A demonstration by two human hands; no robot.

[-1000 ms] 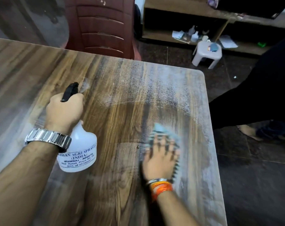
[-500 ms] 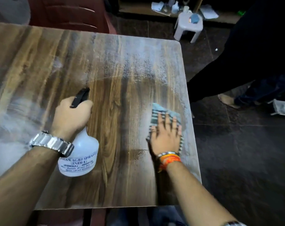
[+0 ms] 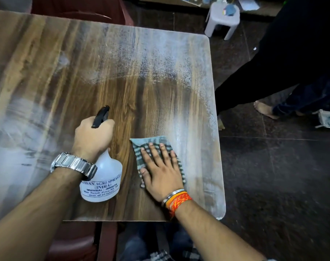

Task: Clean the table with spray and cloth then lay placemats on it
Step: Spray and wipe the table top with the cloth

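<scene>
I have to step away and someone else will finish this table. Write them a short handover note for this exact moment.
Left hand: gripping the spray bottle by its neck, held over the table.
Right hand: flat on the cloth, pressing it onto the table near the right edge.
Done: the middle patch in front of the hands looks wiped.
Left: spray film still covers the far strip, right edge and left side; wipe those. No placemats in view; fetch and lay them afterwards.
</scene>
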